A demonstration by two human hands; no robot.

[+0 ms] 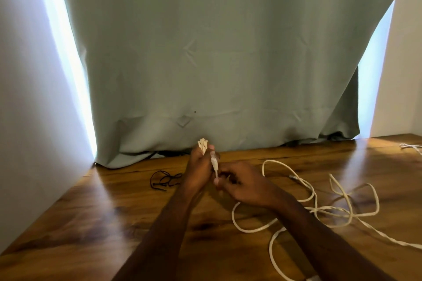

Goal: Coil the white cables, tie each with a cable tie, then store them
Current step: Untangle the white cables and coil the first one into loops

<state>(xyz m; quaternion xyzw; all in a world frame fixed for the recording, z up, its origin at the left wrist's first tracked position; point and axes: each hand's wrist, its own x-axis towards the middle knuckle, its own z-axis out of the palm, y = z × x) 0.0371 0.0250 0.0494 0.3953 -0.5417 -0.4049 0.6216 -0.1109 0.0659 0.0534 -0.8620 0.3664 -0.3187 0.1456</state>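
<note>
My left hand [198, 170] grips a small coiled bundle of white cable [202, 144], whose loops stick up above the fist. The cable's white plug end [214, 163] hangs down beside it. My right hand [244, 183] pinches the lower end of that plug's lead close to the left hand. A long loose white cable [319, 209] lies tangled in loops on the wooden table [91, 217] to the right, running under my right forearm. Black cable ties [163, 180] lie on the table just left of my hands.
A grey-green curtain [217, 64] hangs behind the table down to its back edge. A white wall [27, 121] borders the table on the left. Another bit of white cable [411, 147] lies at the far right back corner.
</note>
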